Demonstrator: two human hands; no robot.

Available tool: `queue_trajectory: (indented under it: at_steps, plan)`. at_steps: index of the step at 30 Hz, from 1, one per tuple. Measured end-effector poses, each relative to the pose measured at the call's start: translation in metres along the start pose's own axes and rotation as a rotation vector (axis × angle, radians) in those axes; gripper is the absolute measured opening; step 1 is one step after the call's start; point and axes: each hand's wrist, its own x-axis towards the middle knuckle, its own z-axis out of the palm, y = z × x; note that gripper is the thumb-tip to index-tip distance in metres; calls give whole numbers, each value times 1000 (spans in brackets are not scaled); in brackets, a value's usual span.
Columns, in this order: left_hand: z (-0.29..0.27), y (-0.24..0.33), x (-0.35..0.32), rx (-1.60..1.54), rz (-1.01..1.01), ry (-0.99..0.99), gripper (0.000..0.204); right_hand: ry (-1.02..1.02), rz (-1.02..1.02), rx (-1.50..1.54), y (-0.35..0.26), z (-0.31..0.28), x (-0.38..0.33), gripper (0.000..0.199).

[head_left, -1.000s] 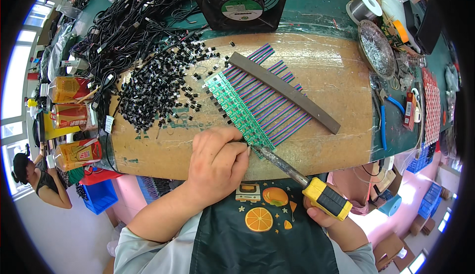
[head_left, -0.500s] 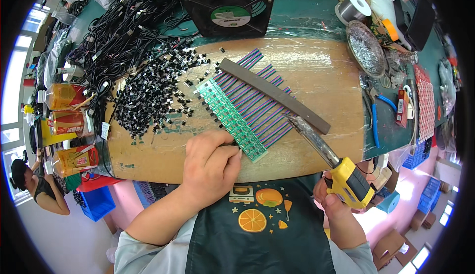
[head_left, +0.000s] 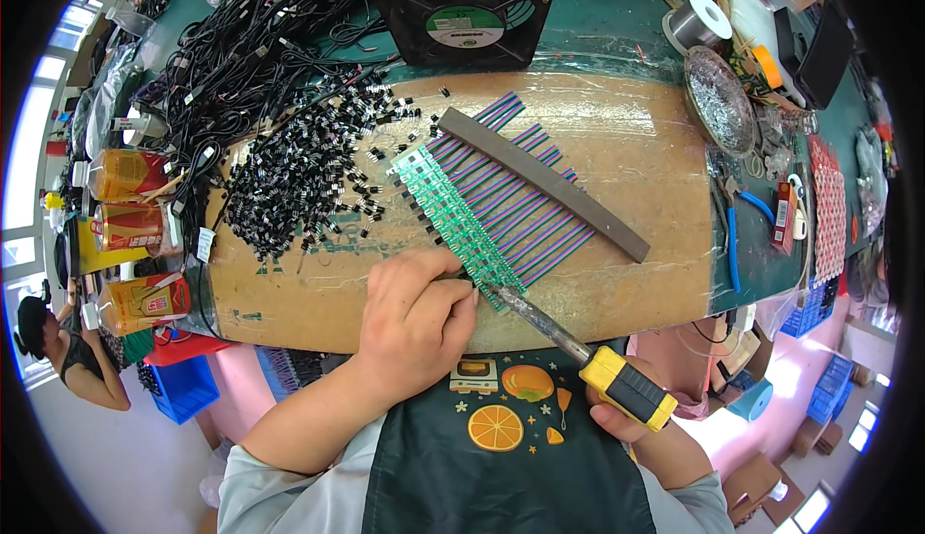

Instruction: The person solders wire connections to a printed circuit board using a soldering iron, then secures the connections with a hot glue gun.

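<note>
A green circuit board panel [head_left: 449, 208] lies slantwise on the brown work board, small black parts along its left edge. Striped ribbon wires [head_left: 520, 211] fan out from its right side, and a dark flat bar [head_left: 549, 187] rests across them. My left hand [head_left: 414, 317] is closed in a pinch at the panel's near end; whatever sits between the fingertips is too small to make out. In my right hand [head_left: 626, 420] is a soldering iron [head_left: 631, 389] with a yellow and black handle. Its tip meets the panel's near end, close beside my left fingertips.
Left of the panel spreads a heap of small black connectors [head_left: 299, 177], with tangled black cables [head_left: 260, 33] behind. A black fan [head_left: 467, 18] stands at the back. To the right are a solder spool [head_left: 701, 21], a metal dish [head_left: 720, 100] and blue-handled pliers [head_left: 732, 245].
My right hand has brought the soldering iron left and down, from over the wires to the panel's near end. My left hand keeps its pinch there. The whole view has shifted slightly.
</note>
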Motion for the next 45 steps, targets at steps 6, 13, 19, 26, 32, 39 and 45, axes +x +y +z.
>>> queue_trajectory:
  at_steps: [6,13,19,26,32,39,45]
  plan:
    - [0,-1,-1,4,0,-9,21,36,33,-38,0,1,-3,17]
    - [-1,-1,1,-2,-7,-18,20,-15,143,-12,7,-9,-15,31]
    - [-1,2,3,-10,0,-21,20,285,253,503,-2,-13,-15,38]
    - [-4,0,-3,6,-3,-17,21,727,-77,233,-8,-61,35,64]
    - [-20,0,1,-57,-44,-26,23,918,124,20,-2,-90,57,44]
    - [-56,-50,-2,191,-276,84,12,689,107,437,2,-55,35,64]
    - [-57,-49,3,193,-327,52,9,487,167,454,-7,-21,35,70]
